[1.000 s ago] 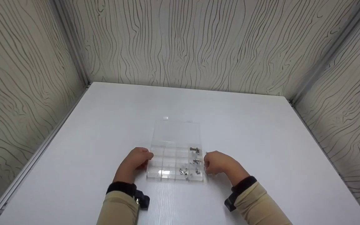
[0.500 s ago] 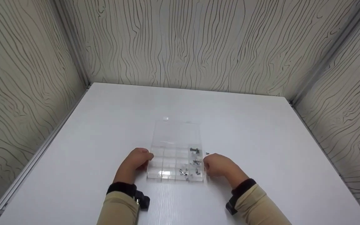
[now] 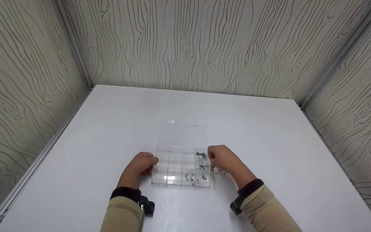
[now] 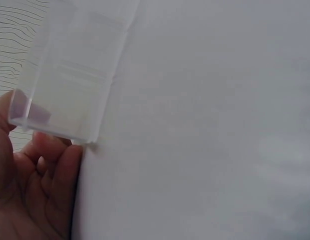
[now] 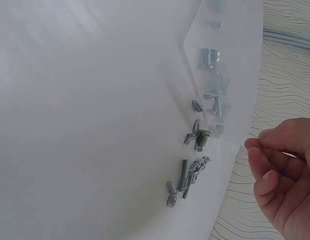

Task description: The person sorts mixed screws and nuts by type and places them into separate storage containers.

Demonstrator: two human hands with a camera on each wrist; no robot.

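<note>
A clear plastic compartment box lies on the white table, its lid folded flat behind it. Small metal screws and nuts sit in its right-hand compartments. My left hand grips the box's near left corner, thumb on one side and fingers on the other. My right hand hovers by the box's right edge with its fingers curled and tips close together. Whether they pinch anything is hidden. Several loose screws lie on the table beside the box.
The white table spreads around the box and is closed in by wood-grain walls at the back and on both sides. Dark wrist straps sit on both beige sleeves.
My right hand has risen from the loose screws beside the box and moved away from me, up to the box's far right compartment. The left hand and the box have stayed put.
</note>
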